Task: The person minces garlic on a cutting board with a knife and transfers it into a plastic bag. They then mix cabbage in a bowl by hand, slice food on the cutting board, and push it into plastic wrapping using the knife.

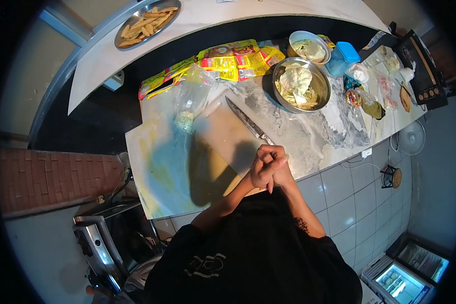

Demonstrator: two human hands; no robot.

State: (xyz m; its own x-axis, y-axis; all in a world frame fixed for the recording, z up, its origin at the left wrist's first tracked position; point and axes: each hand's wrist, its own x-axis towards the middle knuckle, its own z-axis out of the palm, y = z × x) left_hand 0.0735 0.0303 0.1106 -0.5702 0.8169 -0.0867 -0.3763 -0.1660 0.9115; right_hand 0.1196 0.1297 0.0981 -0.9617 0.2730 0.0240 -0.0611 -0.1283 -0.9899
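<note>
My left hand (262,170) and my right hand (280,158) are clasped together in front of my chest, at the table's near edge, with fingers interlocked. No object shows between them. Just beyond them lies a large knife (245,119), its handle end close to my fingers and its blade pointing away to the upper left. The knife rests on a pale cutting board (223,133). Further off to the right stands a metal bowl (327,96) with cabbage leaves (296,81) in it. A clear plastic bag (193,93) lies left of the board.
Yellow and red packets (223,63) line the back. A second bowl (292,36), a blue-lidded container (342,60), small bags and an oven (421,71) are at the right. A metal plate of fried pieces (147,25) sits on the raised shelf (99,61).
</note>
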